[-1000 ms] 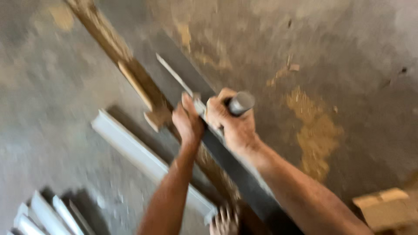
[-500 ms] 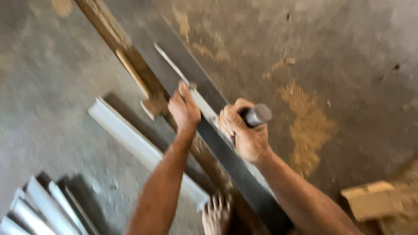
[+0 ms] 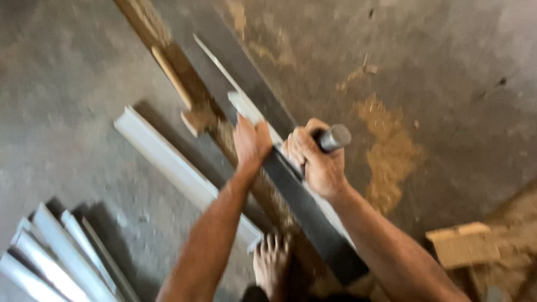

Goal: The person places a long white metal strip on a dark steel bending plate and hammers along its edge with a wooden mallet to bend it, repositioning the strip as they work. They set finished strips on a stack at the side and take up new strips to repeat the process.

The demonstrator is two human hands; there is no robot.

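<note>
A long dark board runs diagonally from upper left to lower right over a wooden beam on the concrete floor. A pale light strip lies along the dark board. My left hand presses flat on that strip, fingers together. My right hand is closed around a grey cylindrical tool handle, held at the board's right edge. My bare foot stands beside the board's lower end. The tool's working end is hidden by my hand.
A white channel-shaped length lies left of the beam. Several more white lengths are stacked at lower left. Sawdust patches spread on the floor at right. A cardboard piece sits at lower right. A wooden hammer-like piece rests on the beam.
My right hand with the grey handle has pulled back down the board toward me and away from my left hand, which stays pressed on the pale strip.
</note>
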